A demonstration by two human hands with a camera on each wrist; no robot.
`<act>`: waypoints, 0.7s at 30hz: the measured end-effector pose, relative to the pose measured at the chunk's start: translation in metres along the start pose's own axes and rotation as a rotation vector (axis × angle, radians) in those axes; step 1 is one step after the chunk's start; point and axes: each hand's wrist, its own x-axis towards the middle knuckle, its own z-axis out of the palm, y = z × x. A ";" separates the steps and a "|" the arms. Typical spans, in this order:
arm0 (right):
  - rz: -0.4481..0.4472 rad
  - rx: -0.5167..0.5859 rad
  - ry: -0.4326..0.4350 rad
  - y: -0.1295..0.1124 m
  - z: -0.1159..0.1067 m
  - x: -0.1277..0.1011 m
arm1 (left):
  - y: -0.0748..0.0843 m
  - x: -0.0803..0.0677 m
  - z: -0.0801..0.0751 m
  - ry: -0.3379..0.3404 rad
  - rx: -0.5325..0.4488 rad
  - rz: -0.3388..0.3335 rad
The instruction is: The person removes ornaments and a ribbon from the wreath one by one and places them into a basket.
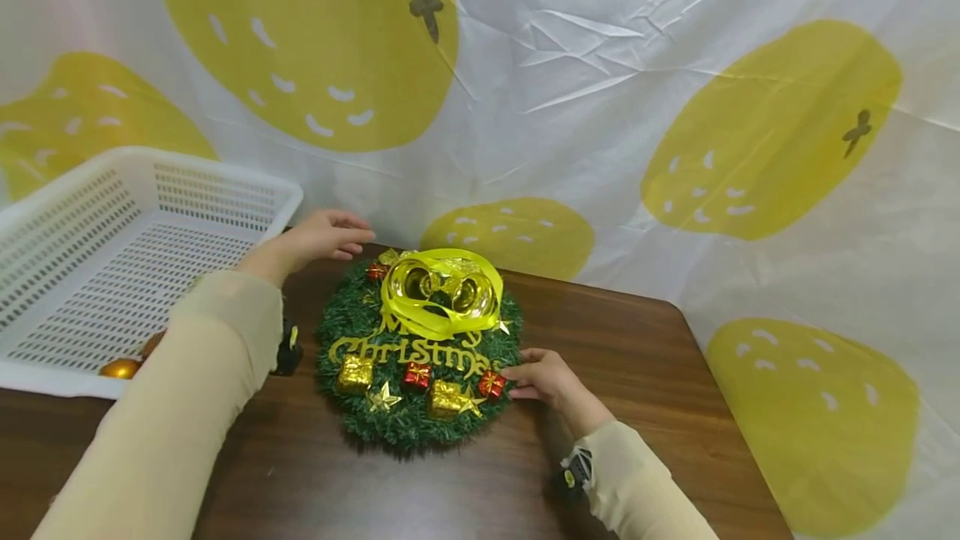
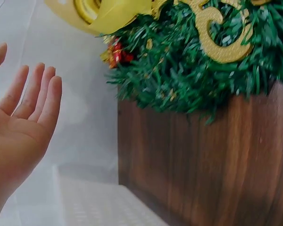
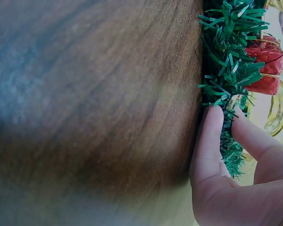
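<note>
A green Christmas wreath (image 1: 420, 432) lies on the wooden table, with gold "Merry Christmas" lettering (image 1: 420, 354), small red and gold gift boxes (image 1: 356, 373) and gold stars. On its upper part sits a yellow ribbon (image 1: 491, 273) around two shiny gold bells (image 1: 468, 295). My right hand (image 1: 547, 377) pinches the wreath's right edge between thumb and fingers, beside a red gift box (image 3: 269, 66). My left hand (image 1: 326, 237) is held apart from the wreath's upper left, its fingers (image 2: 49, 99) extended and nothing in them.
A white plastic basket (image 1: 281, 190) stands at the left, with an orange-gold ball (image 1: 120, 368) and a brownish item partly hidden by my sleeve inside. Behind the table (image 1: 622, 348) hangs a white curtain (image 1: 570, 107) printed with yellow fruit.
</note>
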 end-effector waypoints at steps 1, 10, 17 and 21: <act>-0.002 -0.003 -0.001 0.000 0.000 0.000 | -0.001 0.001 0.002 -0.003 -0.003 -0.005; 0.006 -0.002 -0.006 0.001 0.002 0.000 | -0.010 0.010 0.015 0.009 0.004 -0.059; 0.015 0.007 0.001 0.003 0.004 -0.001 | -0.017 0.013 0.022 0.013 0.005 -0.079; 0.005 0.007 0.004 0.004 0.005 -0.002 | -0.018 0.015 0.025 0.023 0.020 -0.088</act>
